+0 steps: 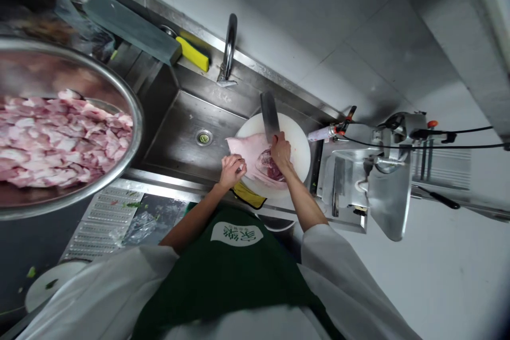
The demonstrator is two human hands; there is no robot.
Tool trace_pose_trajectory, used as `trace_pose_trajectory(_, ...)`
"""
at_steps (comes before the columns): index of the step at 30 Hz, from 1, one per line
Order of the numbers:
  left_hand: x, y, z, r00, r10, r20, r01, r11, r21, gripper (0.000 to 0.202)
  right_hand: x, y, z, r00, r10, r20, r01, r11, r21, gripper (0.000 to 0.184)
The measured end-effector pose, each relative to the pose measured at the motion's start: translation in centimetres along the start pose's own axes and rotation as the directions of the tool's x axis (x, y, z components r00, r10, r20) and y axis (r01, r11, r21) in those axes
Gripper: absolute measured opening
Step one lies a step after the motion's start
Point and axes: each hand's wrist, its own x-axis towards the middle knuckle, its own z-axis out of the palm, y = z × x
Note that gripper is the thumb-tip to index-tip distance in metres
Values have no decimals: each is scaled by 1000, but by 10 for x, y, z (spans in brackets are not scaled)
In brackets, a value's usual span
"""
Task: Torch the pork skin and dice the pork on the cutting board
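Observation:
A round white cutting board (pixel 299 143) lies across the right end of the sink, with a slab of pork (pixel 255 150) on it, pale skin to the left and dark red flesh to the right. My right hand (pixel 281 150) is closed around the handle of a cleaver (pixel 270 114), whose broad blade points away from me over the board's far side. At the slab's left edge, my left hand (pixel 233 170) has its fingers curled and appears to grip the pork; its fingertips are partly hidden. A yellow cloth (pixel 249 195) hangs under the board's near edge.
Left of the sink (pixel 187 122) stands a big metal bowl (pixel 135 117) of cut meat pieces. A faucet (pixel 230 48), a yellow sponge (pixel 193 54) and a long grey block (pixel 131 26) line the back. A metal slicer (pixel 382 170) stands close on the right.

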Motion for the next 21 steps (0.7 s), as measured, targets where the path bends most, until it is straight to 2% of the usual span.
trace_pose_trajectory(2, -2, -3, -2, 1000, 14, -8, -14, 1000, -4, 13, -17, -8, 13, 1000, -14, -14, 15, 997, 79, 33)
trace_pose_trajectory(5, -4, -5, 2, 1000, -4, -27, 3, 1000, -11, 15, -44, -5, 30, 998, -28, 64, 21, 994, 107, 30)
trace_pose_trajectory(8, -4, -5, 7, 1000, -2, -15, 2, 1000, -21, 15, -56, 11, 27, 993, 61, 98, -65, 997, 42, 28)
trace_pose_trajectory(11, -3, -5, 9, 999, 16, -30, -17, 999, -37, 16, -57, 17, 19, 989, 141, 48, -143, 989, 39, 26)
trace_pose_trajectory(14, -5, -8, 7, 999, 38, -25, -39, 998, -47, 17, -66, 7, 27, 988, 151, -2, -150, 981, 125, 24)
trace_pose_trajectory(16, -7, -9, 5, 1000, 26, -11, -26, 999, -41, 16, -75, 1, 34, 991, 133, 26, -136, 979, 152, 23)
trace_pose_trajectory(19, -10, -8, 5, 1000, 7, 3, -6, 999, -37, 15, -83, 8, 33, 984, 152, 89, -161, 981, 110, 24)
trace_pose_trajectory(21, -10, -7, 7, 1000, 7, 1, -7, 999, -47, 15, -81, 17, 25, 979, 188, 74, -194, 977, 82, 27)
